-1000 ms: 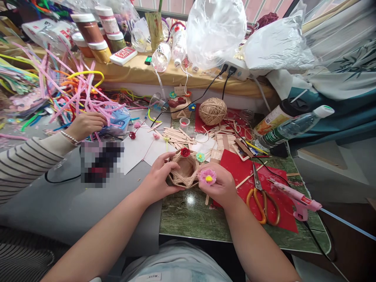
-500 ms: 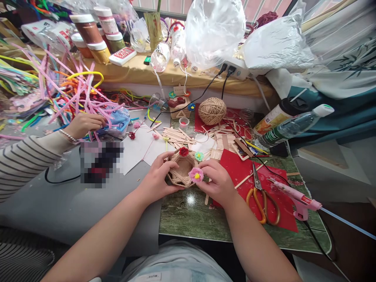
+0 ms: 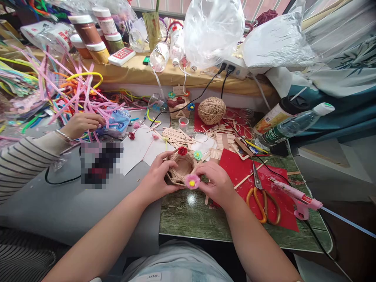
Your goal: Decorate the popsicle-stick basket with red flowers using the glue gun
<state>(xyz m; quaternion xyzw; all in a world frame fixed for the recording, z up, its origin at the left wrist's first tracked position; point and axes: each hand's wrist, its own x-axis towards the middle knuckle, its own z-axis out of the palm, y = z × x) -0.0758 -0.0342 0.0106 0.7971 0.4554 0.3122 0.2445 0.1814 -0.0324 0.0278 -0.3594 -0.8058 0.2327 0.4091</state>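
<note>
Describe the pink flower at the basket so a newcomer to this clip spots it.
Over the green table, find the twine-wrapped basket between the left hand and right hand. At its near right edge, by the right fingertips, is the pink flower. Yellow-centred, it is larger than the red flower and mint-green flower beyond it.

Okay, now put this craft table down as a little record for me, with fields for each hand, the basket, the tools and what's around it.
left hand: grips the twine-wrapped basket by its side; hand
right hand: holds the pink flower at the basket's near rim; hand
basket flowers: red flower and mint-green flower on the far rim
tools: scissors on red sheet; pink glue gun to their right
behind basket: twine ball, loose wooden sticks
other person: a hand at the pipe cleaners
</note>
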